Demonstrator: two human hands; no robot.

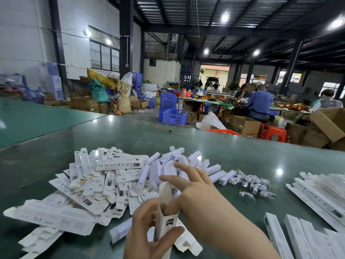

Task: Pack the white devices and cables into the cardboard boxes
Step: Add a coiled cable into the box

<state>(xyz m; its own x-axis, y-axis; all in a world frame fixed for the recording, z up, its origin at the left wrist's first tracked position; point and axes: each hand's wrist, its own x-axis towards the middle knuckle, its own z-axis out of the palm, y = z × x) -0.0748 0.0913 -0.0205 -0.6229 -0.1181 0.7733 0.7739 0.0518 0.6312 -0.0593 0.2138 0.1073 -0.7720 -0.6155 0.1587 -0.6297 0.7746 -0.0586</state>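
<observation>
My left hand (pixel 147 232) grips a small upright cardboard box (pixel 165 219) with its top flap open, near the table's front edge. My right hand (pixel 188 187) is at the box's mouth, thumb tucked inside the opening, the other fingers spread above. A heap of white devices (pixel 173 165) lies behind the hands. To the right of it sits a tangle of white cables (pixel 252 182). A big pile of flat unfolded boxes (pixel 89 186) covers the table on the left.
Stacks of flat and closed white boxes (pixel 317 199) lie along the right edge of the green table (pixel 224 146). Beyond the table are blue crates (pixel 174 116), brown cartons (pixel 244 126), red stools (pixel 275 133) and several seated people working.
</observation>
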